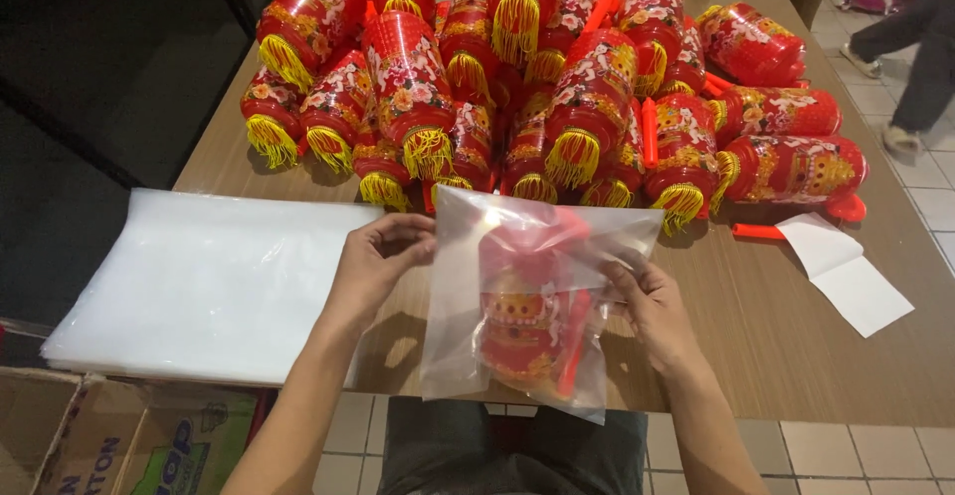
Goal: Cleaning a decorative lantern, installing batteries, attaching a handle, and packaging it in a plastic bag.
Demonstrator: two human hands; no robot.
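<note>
Red lantern (pixel 522 321) sits inside clear bag (pixel 468 286), held off near table edge (pixel 796 376) w/ both hands: left hand (pixel 373 261) pinches bag's top-left edge, right hand (pixel 652 306) grips its right side. Risk: thin plastic slips or tears, lantern drops to floor

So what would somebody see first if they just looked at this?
First, the big pile of red lanterns with yellow tassels, heaped across the far side of the wooden table. Next, right in the middle, the left hand and right hand hold up a clear plastic bag with one red lantern inside. A flat stack of clear bags lies on the table's left.
</note>
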